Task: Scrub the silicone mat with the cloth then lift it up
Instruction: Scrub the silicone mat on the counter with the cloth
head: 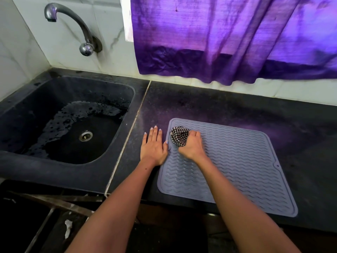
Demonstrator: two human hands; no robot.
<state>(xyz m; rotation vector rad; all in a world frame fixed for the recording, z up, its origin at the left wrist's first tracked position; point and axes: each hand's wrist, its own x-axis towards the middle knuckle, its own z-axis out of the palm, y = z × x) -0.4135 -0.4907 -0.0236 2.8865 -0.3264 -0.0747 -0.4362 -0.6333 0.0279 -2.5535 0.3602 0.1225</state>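
Note:
A grey silicone mat (242, 161) with wavy ridges lies flat on the dark counter (209, 105). My right hand (191, 146) is shut on a bunched black-and-white checked cloth (179, 136) and presses it onto the mat's far left corner. My left hand (153, 146) rests flat, fingers spread, on the counter beside the mat's left edge, with the thumb touching that edge.
A dark sink (69, 121) with a wet bottom and a metal drain (85, 135) is set into the counter at the left, under a curved tap (73, 24). A purple curtain (228, 39) hangs over the tiled wall behind the mat. The mat's near right corner overhangs the counter's front edge.

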